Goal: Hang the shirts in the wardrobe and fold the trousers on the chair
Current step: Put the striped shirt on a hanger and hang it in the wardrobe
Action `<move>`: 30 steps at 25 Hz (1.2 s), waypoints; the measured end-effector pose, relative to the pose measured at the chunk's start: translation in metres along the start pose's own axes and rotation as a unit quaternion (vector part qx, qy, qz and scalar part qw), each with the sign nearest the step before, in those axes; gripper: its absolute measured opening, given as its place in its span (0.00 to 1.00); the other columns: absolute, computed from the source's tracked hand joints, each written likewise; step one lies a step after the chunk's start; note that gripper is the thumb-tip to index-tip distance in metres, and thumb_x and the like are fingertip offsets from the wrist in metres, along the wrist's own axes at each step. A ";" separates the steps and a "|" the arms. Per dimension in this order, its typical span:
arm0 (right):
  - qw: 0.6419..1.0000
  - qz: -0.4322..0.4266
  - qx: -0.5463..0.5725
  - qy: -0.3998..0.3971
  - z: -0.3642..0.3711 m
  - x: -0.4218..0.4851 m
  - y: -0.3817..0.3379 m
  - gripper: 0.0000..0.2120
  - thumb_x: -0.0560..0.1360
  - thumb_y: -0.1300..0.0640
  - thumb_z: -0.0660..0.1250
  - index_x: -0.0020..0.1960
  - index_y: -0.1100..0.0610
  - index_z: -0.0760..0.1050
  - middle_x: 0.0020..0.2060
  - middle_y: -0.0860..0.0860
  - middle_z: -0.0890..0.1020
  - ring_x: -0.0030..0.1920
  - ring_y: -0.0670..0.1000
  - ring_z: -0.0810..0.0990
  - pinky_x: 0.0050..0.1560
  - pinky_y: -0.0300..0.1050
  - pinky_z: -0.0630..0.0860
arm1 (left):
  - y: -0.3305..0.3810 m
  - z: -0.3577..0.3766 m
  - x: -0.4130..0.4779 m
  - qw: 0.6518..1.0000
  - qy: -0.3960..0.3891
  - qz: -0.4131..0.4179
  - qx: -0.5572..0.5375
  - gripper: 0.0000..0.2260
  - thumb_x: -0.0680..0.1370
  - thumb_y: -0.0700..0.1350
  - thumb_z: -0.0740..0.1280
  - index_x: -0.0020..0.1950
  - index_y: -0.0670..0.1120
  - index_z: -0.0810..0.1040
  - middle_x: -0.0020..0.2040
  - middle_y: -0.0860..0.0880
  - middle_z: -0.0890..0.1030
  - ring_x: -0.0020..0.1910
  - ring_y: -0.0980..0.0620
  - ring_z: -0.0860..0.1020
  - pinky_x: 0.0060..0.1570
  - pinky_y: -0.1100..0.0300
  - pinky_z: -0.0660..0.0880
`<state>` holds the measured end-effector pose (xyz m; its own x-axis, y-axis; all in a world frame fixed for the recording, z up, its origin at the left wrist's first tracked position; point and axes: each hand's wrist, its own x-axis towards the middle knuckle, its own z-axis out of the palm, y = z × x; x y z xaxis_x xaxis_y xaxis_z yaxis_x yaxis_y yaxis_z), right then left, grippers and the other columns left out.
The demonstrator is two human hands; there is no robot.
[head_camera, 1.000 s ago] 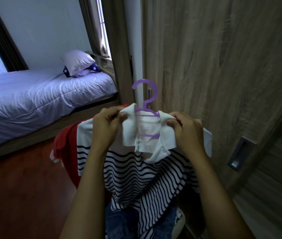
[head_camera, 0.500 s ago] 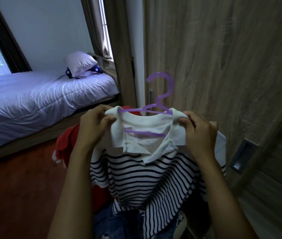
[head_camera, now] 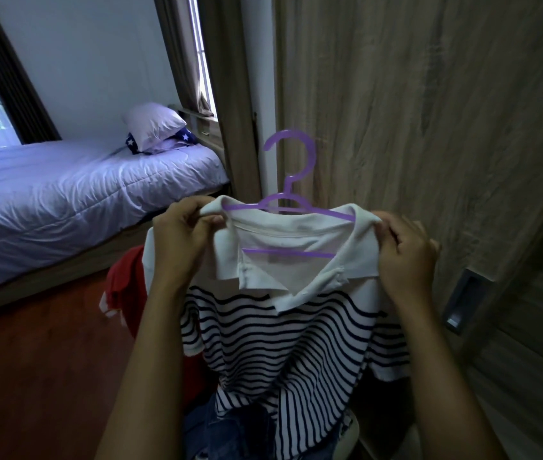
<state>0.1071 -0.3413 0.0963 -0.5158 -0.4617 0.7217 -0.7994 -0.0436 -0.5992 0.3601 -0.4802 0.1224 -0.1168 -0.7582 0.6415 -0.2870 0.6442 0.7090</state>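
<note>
Between left grip (head_camera: 183,237), right grip (head_camera: 402,254): striped shirt (head_camera: 283,343)

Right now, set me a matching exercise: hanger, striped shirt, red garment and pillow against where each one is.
Things: 1 hanger; 2 striped shirt; 3 red garment; 4 pillow.
Places: A on the bed; B inside the shirt's neck opening, hook sticking up; C held up, pinched by the left hand and the right hand; D behind the striped shirt, low on the left.
Pairs: 1-B; 2-C; 3-D; 4-A.

Two hands (head_camera: 180,240) (head_camera: 406,257); one striped shirt (head_camera: 280,327); one purple hanger (head_camera: 312,154); one red garment (head_camera: 127,287); two pillows (head_camera: 152,124); one bed (head_camera: 80,194).
</note>
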 end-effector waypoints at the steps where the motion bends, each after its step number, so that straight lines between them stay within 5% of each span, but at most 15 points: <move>1: 1.000 0.018 0.015 -0.005 0.000 0.000 0.001 0.21 0.76 0.46 0.51 0.53 0.55 0.80 0.46 0.50 0.82 0.49 0.50 0.75 0.54 0.65 0.72 | 0.000 0.001 0.000 1.000 0.002 -0.001 0.003 0.10 0.67 0.44 0.69 0.48 0.51 0.82 0.43 0.50 0.84 0.45 0.47 0.81 0.50 0.44 0.77; 4: 0.998 -0.016 0.026 -0.062 -0.004 0.001 0.000 0.21 0.75 0.44 0.55 0.60 0.54 0.77 0.53 0.50 0.81 0.54 0.52 0.78 0.59 0.64 0.71 | 0.001 0.004 -0.002 1.000 0.009 0.000 0.004 0.10 0.67 0.45 0.69 0.47 0.53 0.82 0.43 0.51 0.84 0.45 0.46 0.81 0.50 0.44 0.77; 7: 0.993 -0.038 0.028 -0.109 -0.006 0.003 -0.003 0.15 0.72 0.47 0.65 0.55 0.53 0.77 0.44 0.46 0.81 0.47 0.50 0.79 0.55 0.62 0.74 | 0.000 0.006 -0.002 1.000 0.011 -0.005 -0.001 0.10 0.66 0.47 0.69 0.47 0.54 0.82 0.43 0.51 0.84 0.46 0.46 0.81 0.50 0.43 0.76; 10: 0.997 -0.016 0.015 -0.069 -0.008 -0.004 -0.003 0.05 0.73 0.53 0.68 0.47 0.53 0.78 0.36 0.44 0.77 0.39 0.49 0.77 0.50 0.62 0.75 | -0.001 0.004 -0.003 1.000 -0.012 0.001 0.005 0.10 0.67 0.49 0.69 0.47 0.56 0.81 0.43 0.52 0.84 0.46 0.47 0.80 0.51 0.45 0.77; 21: 1.000 -0.003 -0.020 -0.018 -0.014 0.001 -0.013 0.06 0.75 0.51 0.65 0.47 0.53 0.78 0.37 0.43 0.77 0.41 0.49 0.75 0.50 0.49 0.63 | -0.026 -0.013 -0.003 0.998 0.013 -0.037 0.049 0.07 0.70 0.53 0.65 0.46 0.56 0.78 0.43 0.53 0.82 0.45 0.49 0.80 0.50 0.45 0.77; 25: 1.000 0.002 -0.006 -0.002 -0.018 0.007 -0.018 0.05 0.74 0.51 0.67 0.47 0.52 0.78 0.36 0.42 0.77 0.40 0.49 0.75 0.52 0.52 0.67 | -0.011 -0.015 0.012 0.995 -0.015 0.052 0.088 0.15 0.70 0.52 0.68 0.57 0.57 0.77 0.55 0.54 0.80 0.54 0.49 0.77 0.56 0.47 0.74; 30: 0.998 -0.020 -0.031 0.058 -0.044 0.032 -0.040 0.06 0.75 0.49 0.65 0.46 0.49 0.77 0.37 0.42 0.78 0.40 0.47 0.74 0.50 0.48 0.63 | 0.035 0.001 0.047 0.991 0.017 0.110 0.069 0.08 0.72 0.47 0.68 0.49 0.47 0.79 0.45 0.49 0.82 0.46 0.53 0.76 0.48 0.57 0.70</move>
<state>0.1085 -0.3151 0.1585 -0.5128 -0.3540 0.7821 -0.8358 -0.0024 -0.5491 0.3439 -0.4936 0.1771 -0.1602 -0.5953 0.7874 -0.3857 0.7720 0.5052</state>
